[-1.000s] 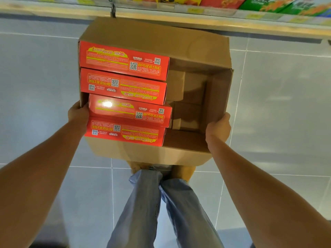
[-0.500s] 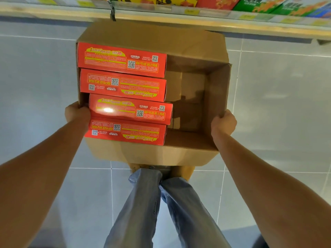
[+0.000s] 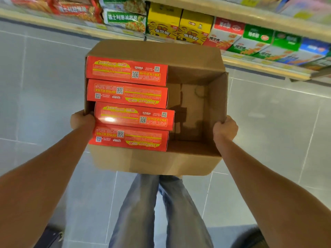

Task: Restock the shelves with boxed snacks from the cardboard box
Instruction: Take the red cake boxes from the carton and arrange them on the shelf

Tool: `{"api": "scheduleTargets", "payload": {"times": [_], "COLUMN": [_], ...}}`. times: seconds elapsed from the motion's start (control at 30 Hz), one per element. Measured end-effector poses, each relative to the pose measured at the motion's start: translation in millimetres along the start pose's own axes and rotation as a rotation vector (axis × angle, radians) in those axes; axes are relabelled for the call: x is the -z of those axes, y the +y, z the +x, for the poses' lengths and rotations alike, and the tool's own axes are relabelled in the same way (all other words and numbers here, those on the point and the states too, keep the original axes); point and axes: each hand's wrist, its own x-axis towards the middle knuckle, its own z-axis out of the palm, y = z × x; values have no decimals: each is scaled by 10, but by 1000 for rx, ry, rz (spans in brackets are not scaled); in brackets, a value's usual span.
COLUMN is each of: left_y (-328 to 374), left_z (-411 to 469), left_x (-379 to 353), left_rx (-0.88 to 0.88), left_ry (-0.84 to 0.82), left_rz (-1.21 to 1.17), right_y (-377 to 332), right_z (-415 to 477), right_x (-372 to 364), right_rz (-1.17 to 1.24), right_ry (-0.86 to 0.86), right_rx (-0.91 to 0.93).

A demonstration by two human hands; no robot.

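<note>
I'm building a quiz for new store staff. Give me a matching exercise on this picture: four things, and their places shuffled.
1 red snack boxes
2 yellow boxes
3 left hand
4 right hand

A on the shelf
B grips the cardboard box by its right wall
C in the box's left half
D grips the box's left wall

Pairs: 1-C, 2-A, 3-D, 4-B

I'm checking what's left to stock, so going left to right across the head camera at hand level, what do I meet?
left hand → red snack boxes → bare right half of the cardboard box → right hand
</note>
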Motion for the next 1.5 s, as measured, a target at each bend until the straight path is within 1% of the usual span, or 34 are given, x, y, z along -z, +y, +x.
{"api": "scheduleTargets", "payload": {"times": [0.2, 0.33, 0.43, 0.5, 0.63, 0.8, 0.93, 1.0, 1.13, 1.27, 1.33, 1.5], "left_y": [-97, -198, -249, -342, -537, -737, -1009, -1143, -1274, -1364, -1408, -1435], "left_z": [-351, -497, -544, -514, -332, 20, 361, 547, 912, 1256, 1446, 2033], "left_x": [775, 1293, 1643, 1999, 2557, 3388, 4229, 4574, 5269, 5843, 6118, 6767], "left_rx": [85, 127, 161, 206, 243, 263, 313, 334, 383, 412, 434, 522], "left_ry": [64, 123, 159, 169, 146, 170, 206, 215, 255, 322, 362, 406], "left_rz": [-140, -239, -294, -362, -456, -560, -559, -553, -617, -638, -638, -735], "right_y": [-596, -1062, -1382, -1639, -2150, -2916, -3541, -3799, -4375, -5036, -5399, -6422], "right_z": [-468, -876, -1151, -1438, -1913, -2695, -3490, -3815, -4446, -4994, -5263, -5952], "right_x": [403, 551, 561, 495, 351, -2, -334, -509, -932, -1269, -1488, -2141], "right_rz": [-82, -121, -112, -106, -146, -160, -203, -196, -137, -304, -336, -366], "right_ry": [0, -31, -41, -69, -93, -125, -130, -146, -196, -195, -225, -297], "right_rx": [198, 307, 338, 383, 447, 536, 597, 613, 612, 785, 829, 954]}}
